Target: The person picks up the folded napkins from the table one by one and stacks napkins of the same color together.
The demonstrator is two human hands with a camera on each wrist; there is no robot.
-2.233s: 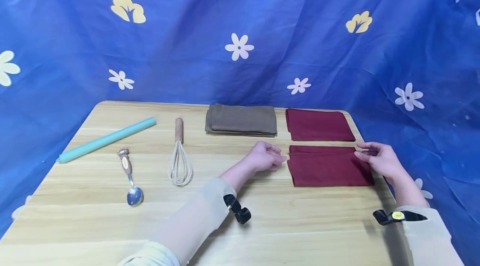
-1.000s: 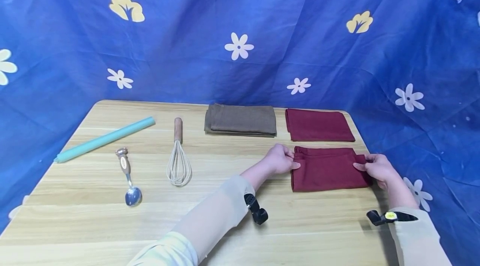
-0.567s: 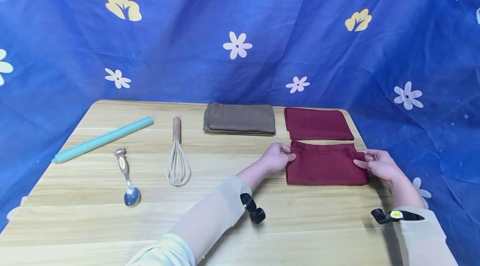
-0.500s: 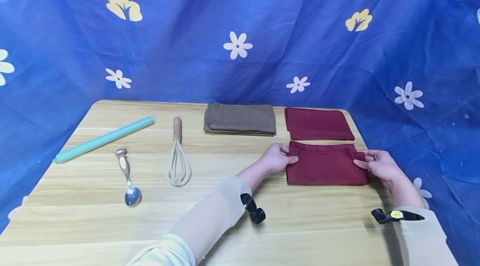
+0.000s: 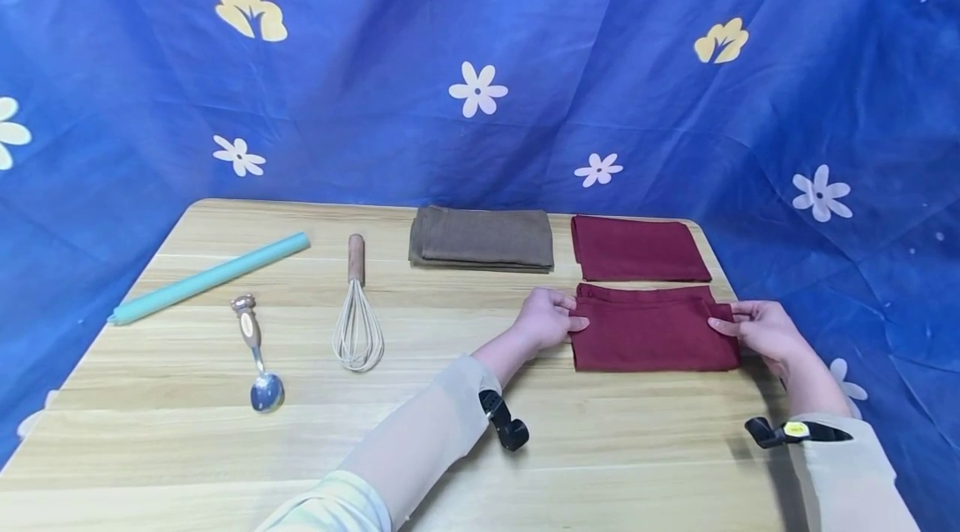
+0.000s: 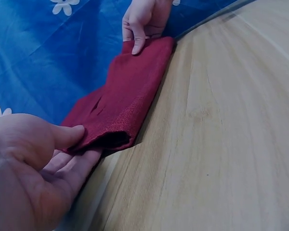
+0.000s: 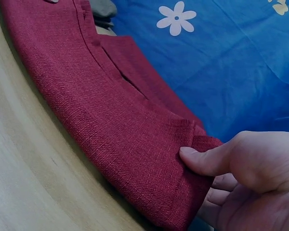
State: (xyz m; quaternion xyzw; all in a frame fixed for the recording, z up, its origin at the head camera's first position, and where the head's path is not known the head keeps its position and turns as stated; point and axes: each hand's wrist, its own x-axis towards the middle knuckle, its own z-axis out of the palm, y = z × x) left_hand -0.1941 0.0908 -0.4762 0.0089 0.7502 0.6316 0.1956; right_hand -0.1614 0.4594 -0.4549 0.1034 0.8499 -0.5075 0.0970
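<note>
A folded dark red cloth [image 5: 648,336] lies at the right of the table, between my two hands. My left hand [image 5: 542,320] pinches its left end, thumb on top and fingers beneath, as the left wrist view shows. At the opposite end my right hand [image 5: 767,333] pinches the right edge, its thumb pressing the top layer in the right wrist view. Layered folds show along the cloth's far side. Just behind it lies a second folded dark red cloth [image 5: 637,248], touched by neither hand.
A folded grey-brown cloth [image 5: 483,238] sits at the back middle of the wooden table [image 5: 600,465]. To the left are a whisk [image 5: 358,307], a spoon [image 5: 258,357] and a turquoise rod [image 5: 213,278]. A blue flowered curtain [image 5: 375,98] hangs behind the table.
Both hands came in from beside the front red cloth and took hold of its ends. The cloth shifted slightly away, toward the rear red cloth, and has barely moved over the last half second.
</note>
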